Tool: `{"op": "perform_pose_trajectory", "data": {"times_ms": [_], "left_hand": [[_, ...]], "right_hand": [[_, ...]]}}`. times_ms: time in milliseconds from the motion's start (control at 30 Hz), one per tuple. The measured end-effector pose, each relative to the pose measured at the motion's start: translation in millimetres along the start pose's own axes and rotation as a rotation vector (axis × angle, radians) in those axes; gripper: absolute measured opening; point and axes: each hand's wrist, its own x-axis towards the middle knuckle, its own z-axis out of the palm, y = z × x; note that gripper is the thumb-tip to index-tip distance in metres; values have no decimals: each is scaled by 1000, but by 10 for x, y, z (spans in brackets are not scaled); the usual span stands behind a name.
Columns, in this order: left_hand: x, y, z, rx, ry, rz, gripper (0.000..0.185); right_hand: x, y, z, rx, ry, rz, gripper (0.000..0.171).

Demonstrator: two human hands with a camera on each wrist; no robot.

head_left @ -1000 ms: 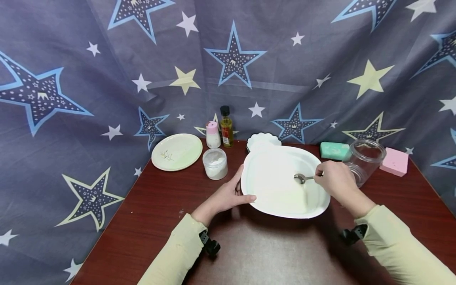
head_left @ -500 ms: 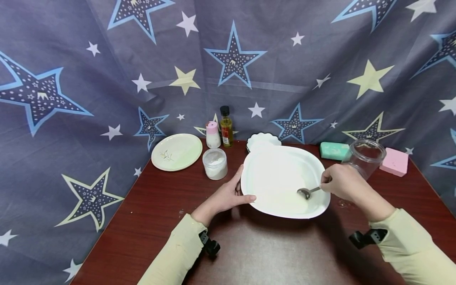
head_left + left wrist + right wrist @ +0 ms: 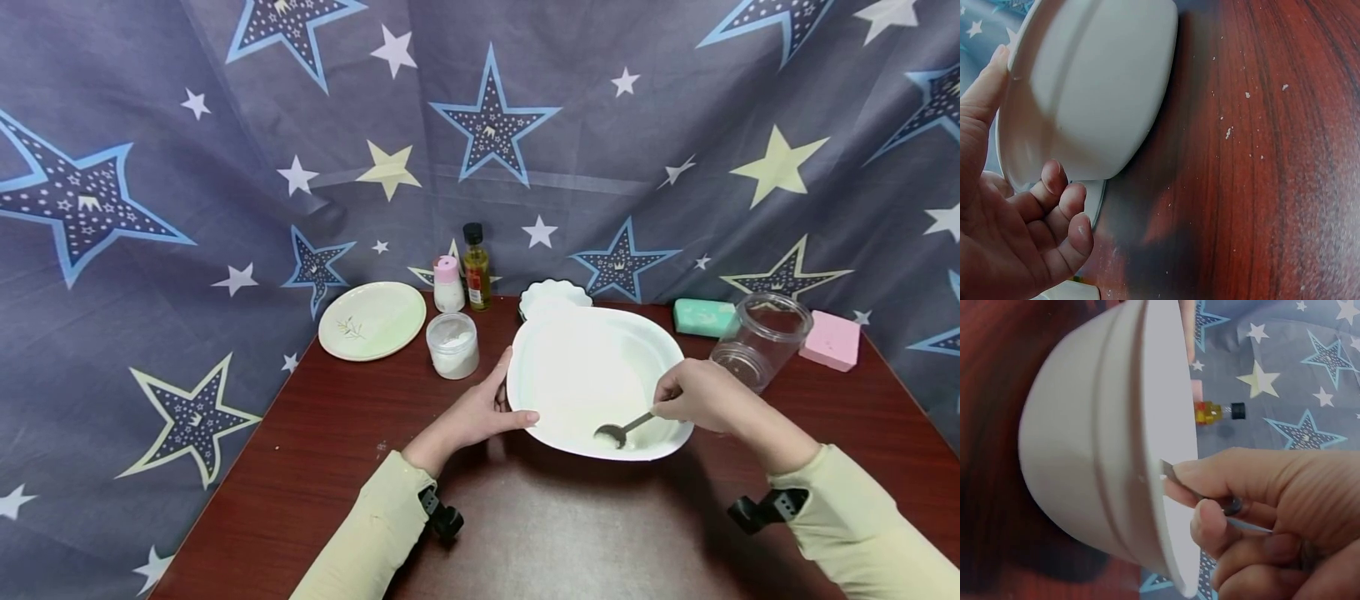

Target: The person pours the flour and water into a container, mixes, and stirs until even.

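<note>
The left hand [image 3: 480, 412] grips the rim of the white bowl [image 3: 570, 367]; the right hand [image 3: 693, 393] pinches a spoon [image 3: 618, 430] whose tip rests inside the bowl's near edge.

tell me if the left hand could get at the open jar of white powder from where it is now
Probably yes. The left hand grips the white bowl's left rim, and the powder jar stands just beyond it with bare table between; it would have to let go first.
</note>
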Motion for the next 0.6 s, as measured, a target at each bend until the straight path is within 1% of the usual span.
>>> {"op": "perform_pose_trajectory", "data": {"times_ms": [100,267,600], "left_hand": [[0,4,0,0,1,1,108],[0,11,-1,1,1,-4,108],[8,-6,8,6,5,-5,108]], "right_hand": [[36,-31,84,14,17,-7,11],[100,-107,223,32,72,-36,9],[251,-244,445,14,255,-110,15]]}}
